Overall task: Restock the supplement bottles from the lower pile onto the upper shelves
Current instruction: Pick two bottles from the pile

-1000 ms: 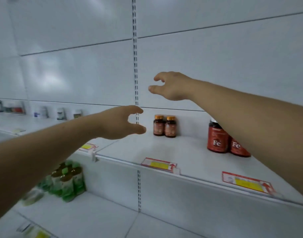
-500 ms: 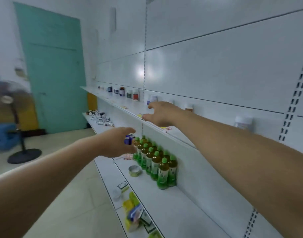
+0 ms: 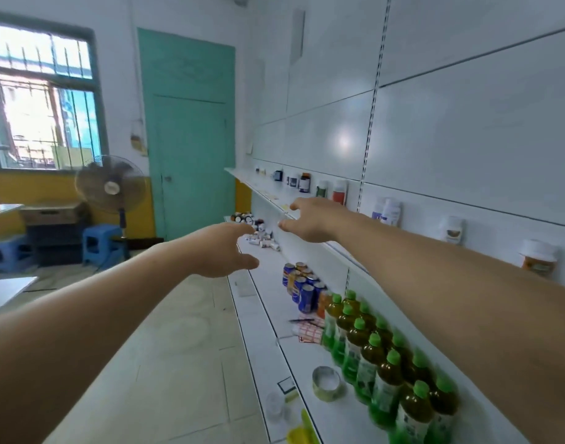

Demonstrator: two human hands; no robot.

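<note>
Hands outstretched along the shelving, both empty. My left hand (image 3: 221,251) is spread with fingers relaxed, reaching toward the far end of the lower shelf (image 3: 268,283); my right hand (image 3: 313,221) hovers with fingers loosely apart beside the front edge of the upper shelf (image 3: 338,248), and I cannot tell whether it touches that edge. Neither hand holds anything.

The pile of supplement bottles (image 3: 263,238) lies at the far end of the lower shelf, just beyond my left fingertips in this view, several bottles tipped on their sides. On the upper shelf, a few bottles (image 3: 338,192) stand spaced well apart against the back panel. Nearer me on the lower shelf stand blue cans (image 3: 302,285), green-capped drink bottles (image 3: 383,360) and a roll of tape (image 3: 326,382).

I judge the small bottles to be light, rigid and smooth-sided, likely to roll when lying down. A grip around the body, thumb opposite fingers, below the cap, should suit; two may fit one hand, though slippage is a risk.
</note>
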